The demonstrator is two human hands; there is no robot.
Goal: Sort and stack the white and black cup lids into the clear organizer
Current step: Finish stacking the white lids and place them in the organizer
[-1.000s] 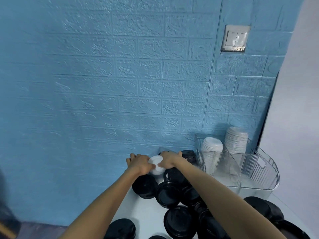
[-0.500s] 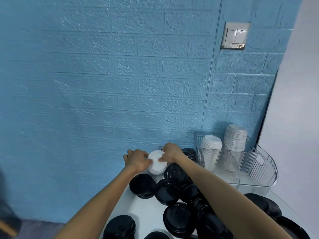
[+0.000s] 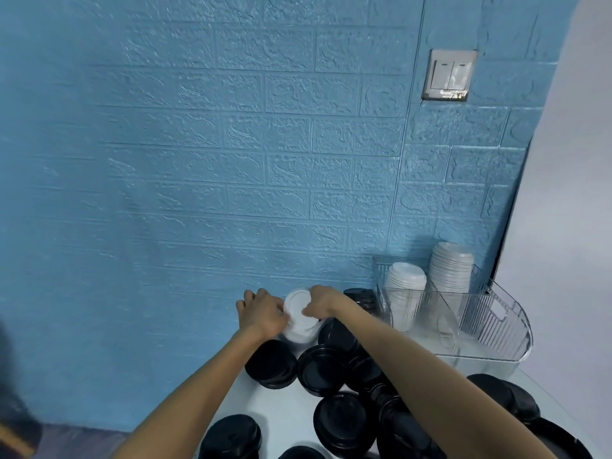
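A short stack of white lids point(image 3: 298, 318) is held between both hands above the table's far end. My left hand point(image 3: 263, 313) grips its left side and my right hand point(image 3: 323, 301) pinches its top right rim. Black lids point(image 3: 323, 369) lie loose and in low piles around and below the hands. The clear organizer point(image 3: 490, 321) stands to the right against the wall, with two stacks of white lids point(image 3: 405, 293) in its back compartments.
The blue brick-pattern wall point(image 3: 231, 177) runs close behind the table point(image 3: 281, 412). More black lids point(image 3: 516, 397) lie at the right, near the table's edge. A light switch point(image 3: 448, 76) is on the wall above the organizer.
The white lid stack has risen a little and more of it shows between the hands. Both hands stay on it.
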